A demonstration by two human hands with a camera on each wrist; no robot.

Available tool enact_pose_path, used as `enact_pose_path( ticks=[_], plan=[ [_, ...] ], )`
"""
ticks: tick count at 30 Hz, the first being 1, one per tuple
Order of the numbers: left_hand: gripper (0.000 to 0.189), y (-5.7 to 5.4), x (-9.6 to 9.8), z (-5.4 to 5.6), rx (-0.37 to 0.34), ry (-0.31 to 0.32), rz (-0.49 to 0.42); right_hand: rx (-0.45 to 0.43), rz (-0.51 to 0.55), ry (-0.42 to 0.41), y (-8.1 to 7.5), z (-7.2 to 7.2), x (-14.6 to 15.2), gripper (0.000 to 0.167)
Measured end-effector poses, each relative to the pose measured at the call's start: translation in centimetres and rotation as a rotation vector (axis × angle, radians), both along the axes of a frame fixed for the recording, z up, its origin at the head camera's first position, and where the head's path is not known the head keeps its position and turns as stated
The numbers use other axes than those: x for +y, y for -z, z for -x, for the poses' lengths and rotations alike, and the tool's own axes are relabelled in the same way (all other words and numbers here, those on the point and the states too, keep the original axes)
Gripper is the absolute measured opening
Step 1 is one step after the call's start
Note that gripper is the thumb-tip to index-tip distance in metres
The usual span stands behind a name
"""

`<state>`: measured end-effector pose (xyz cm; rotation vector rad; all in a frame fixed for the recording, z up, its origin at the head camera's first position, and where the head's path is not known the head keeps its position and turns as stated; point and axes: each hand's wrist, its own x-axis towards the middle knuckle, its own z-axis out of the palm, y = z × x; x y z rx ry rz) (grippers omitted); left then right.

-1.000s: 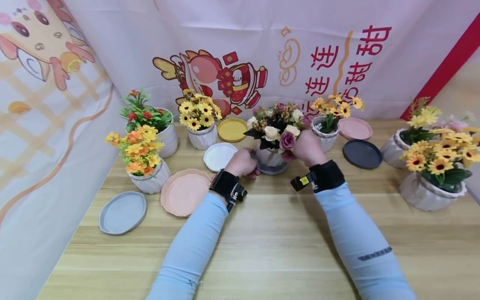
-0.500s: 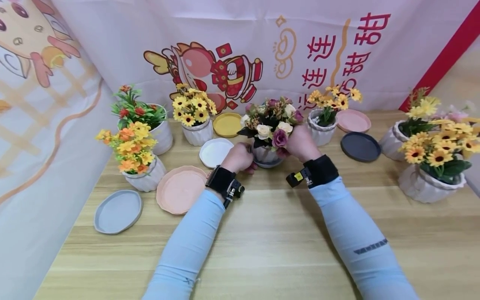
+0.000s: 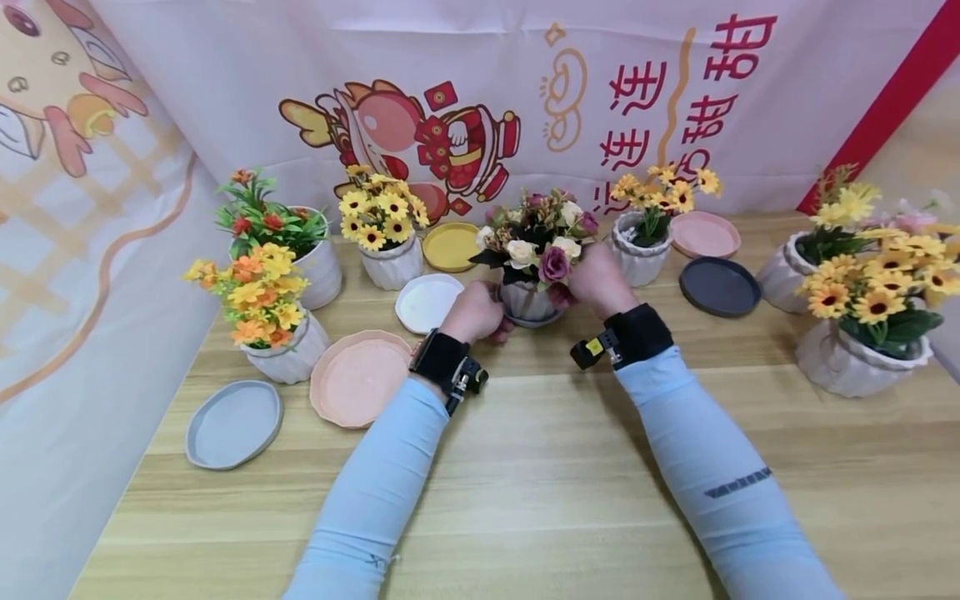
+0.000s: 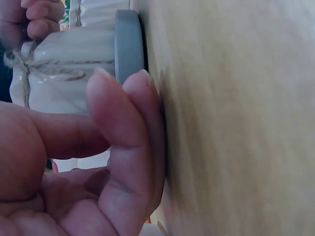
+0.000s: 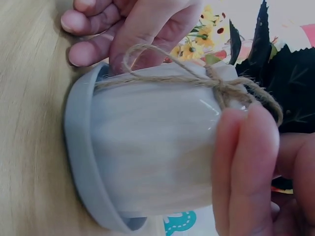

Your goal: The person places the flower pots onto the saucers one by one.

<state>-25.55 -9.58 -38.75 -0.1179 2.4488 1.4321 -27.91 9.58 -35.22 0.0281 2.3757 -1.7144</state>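
Head view, rose pot: the rose pot (image 3: 525, 302) stands upright at 12 o'clock from the person, its base inside a blue-grey saucer (image 3: 534, 322) on the table (image 3: 570, 467).
Head view, left hand: just below the pot's 9 o'clock, the left hand (image 3: 478, 313) is at the saucer's edge.
Head view, right hand: between the pot's 2 and 3 o'clock, the right hand (image 3: 600, 280) is against it, fingertips hidden behind the flowers.
Head view, plates: counted from the rose pot, a white plate (image 3: 429, 303) lies near at 9, a yellow plate (image 3: 452, 247) at 10, a big pink plate (image 3: 363, 379) at 8, a grey plate (image 3: 234, 425) farther out at 8, a black plate (image 3: 720, 286) at 3.
Head view, neighbours: a sunflower pot (image 3: 393, 265) stands between 9 and 10, an orange-flowered pot (image 3: 291, 354) between 8 and 9.
Left wrist view, saucer: its rim shows near 12 o'clock, close against the table; the left hand's thumb and curled fingers come together at it.
Left wrist view, twine: the twine (image 4: 81, 63) runs round the rose pot, with the right hand's curled fingers at 11 o'clock.
Right wrist view, saucer: at 11 o'clock the left hand pinches the rim, thumb inside, fingers outside.
Right wrist view, pot: from 4 o'clock the right hand grips its upper part by the twine bow; the leaves (image 5: 288, 91) spread at 2 o'clock.
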Motion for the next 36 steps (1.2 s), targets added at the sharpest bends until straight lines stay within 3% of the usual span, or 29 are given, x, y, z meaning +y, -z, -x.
enact_pose_path(
  ticks=[8, 14, 36],
  plan=[
    [0.038, 0.1, 0.1, 0.1, -0.001, -0.008, 0.009, -0.044, 0.081, 0.009, 0.6, 0.7, 0.1, 0.046],
    [0.029, 0.3, -0.1, 0.1, 0.020, 0.009, 0.033, -0.032, 0.091, -0.012, 0.9, 0.8, 0.1, 0.042],
    [0.026, 0.3, 0.0, -0.1, 0.027, 0.008, 0.018, -0.022, 0.098, -0.036, 1.1, 0.6, 0.5, 0.037]
  ],
)
